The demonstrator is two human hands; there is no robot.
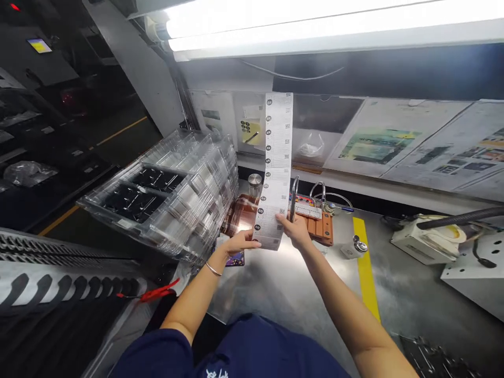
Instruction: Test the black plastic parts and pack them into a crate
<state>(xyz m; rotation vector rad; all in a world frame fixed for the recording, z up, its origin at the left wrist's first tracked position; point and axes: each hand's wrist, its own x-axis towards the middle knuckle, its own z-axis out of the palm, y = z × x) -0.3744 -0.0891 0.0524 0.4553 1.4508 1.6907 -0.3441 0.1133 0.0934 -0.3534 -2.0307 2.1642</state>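
Note:
A long white strip of printed labels (pixel 276 173), with a column of black round marks and small square codes, stands up in front of me. My left hand (pixel 241 242) pinches its lower left corner between thumb and fingers. On the lower right edge, my right hand (pixel 296 229) grips the strip, thumb on its front. A slim dark object (pixel 293 199) rises beside the right fingers; whether they hold it I cannot tell. Behind that hand is an orange-brown fixture block (pixel 323 229) with a light perforated plate (pixel 308 211). A brown tray (pixel 241 212) lies behind the left hand, partly hidden.
Stacked clear plastic trays (pixel 185 199) with black parts stand at left. A lidded metal jar (pixel 254 181) sits behind the strip. On the right are a small dispenser bottle (pixel 353 248), yellow tape (pixel 366 273) and a beige machine (pixel 429 241). A bright tube lamp (pixel 334 29) hangs above.

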